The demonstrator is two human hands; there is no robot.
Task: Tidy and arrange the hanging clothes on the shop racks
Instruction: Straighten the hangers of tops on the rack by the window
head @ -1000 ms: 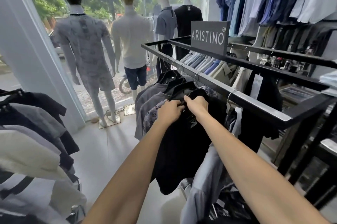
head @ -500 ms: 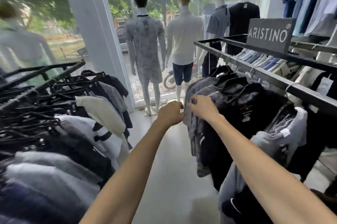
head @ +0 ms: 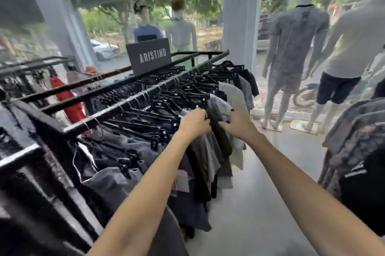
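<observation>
You're mid-rack: your left hand [head: 194,124] grips the grey garments [head: 208,158], and your right hand [head: 237,125] pinches the black garment [head: 220,141] beside them, under the rail [head: 125,102]. The clip hangers [head: 158,110] look bunched, so I'd say most of the tidying remains.

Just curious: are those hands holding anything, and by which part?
The left hand grips hanging clothes at their top edge, below the hangers. The right hand touches a dark garment; its grip is blurred.

Daylight through shop windows [head: 145,18]; motion blur, wide-angle edge bending
</observation>
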